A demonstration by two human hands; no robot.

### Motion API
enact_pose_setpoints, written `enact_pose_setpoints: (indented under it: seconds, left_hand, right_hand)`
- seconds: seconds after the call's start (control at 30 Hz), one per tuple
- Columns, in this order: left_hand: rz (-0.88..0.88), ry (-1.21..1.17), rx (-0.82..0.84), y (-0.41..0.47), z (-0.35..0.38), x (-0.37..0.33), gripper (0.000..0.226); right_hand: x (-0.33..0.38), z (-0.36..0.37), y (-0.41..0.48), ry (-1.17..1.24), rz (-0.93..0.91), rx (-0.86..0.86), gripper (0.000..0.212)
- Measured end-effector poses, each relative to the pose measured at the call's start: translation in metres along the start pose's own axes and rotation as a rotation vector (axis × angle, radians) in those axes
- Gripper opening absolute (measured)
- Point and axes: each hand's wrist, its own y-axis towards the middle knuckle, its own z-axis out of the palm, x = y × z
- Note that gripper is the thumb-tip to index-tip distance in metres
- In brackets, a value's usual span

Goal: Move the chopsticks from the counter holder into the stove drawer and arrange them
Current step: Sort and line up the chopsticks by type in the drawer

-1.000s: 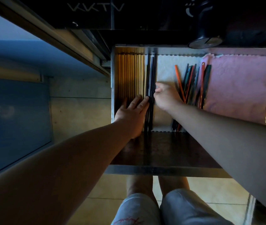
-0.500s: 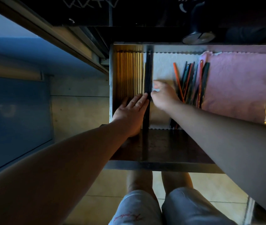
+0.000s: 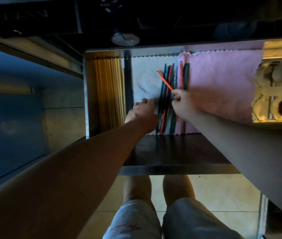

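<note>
The open drawer [image 3: 171, 169] lies below me. Wooden chopsticks [image 3: 109, 90] lie in a neat row along its left side, with dark chopsticks [image 3: 128, 83] pressed against them. A loose bunch of coloured chopsticks [image 3: 167, 100] lies on a white cloth [image 3: 145, 78] in the middle. My right hand [image 3: 183, 106] pinches an orange chopstick [image 3: 164, 80], lifted at a slant over the bunch. My left hand [image 3: 142, 114] rests curled on the white cloth just left of the bunch, with nothing seen in it.
A pink cloth [image 3: 223, 83] covers the drawer's right part. A pale patterned object [image 3: 274, 90] stands at the right edge. A dark stove front with a round knob [image 3: 125, 39] hangs above the drawer. My knees and tiled floor lie below.
Both hands left the dark chopsticks and moved right. My right hand has taken hold of an orange chopstick from the coloured bunch; my left hand curled beside the bunch.
</note>
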Motion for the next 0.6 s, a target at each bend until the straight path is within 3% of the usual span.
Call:
enact_pose_setpoints:
  seconds: [0.1,0.23,0.47,0.6]
  left_hand:
    - [-0.151,-0.232,-0.032,0.014,0.008,-0.026,0.036]
    - [-0.307,-0.317,-0.092,0.026,0.021,-0.044,0.041]
    - [-0.466,-0.329,-0.171,0.038,0.032,-0.05,0.03]
    - [-0.461,-0.354,-0.132,0.037,0.031,-0.044,0.017]
  right_hand:
    - [-0.013,-0.02,-0.001,-0.015,-0.056,-0.009,0.043]
    - [-0.03,-0.053,0.002,-0.104,-0.071,-0.041,0.047]
    - [-0.058,-0.077,0.009,-0.218,-0.118,0.092,0.015]
    - [-0.062,-0.068,0.012,-0.214,-0.153,0.089,0.014]
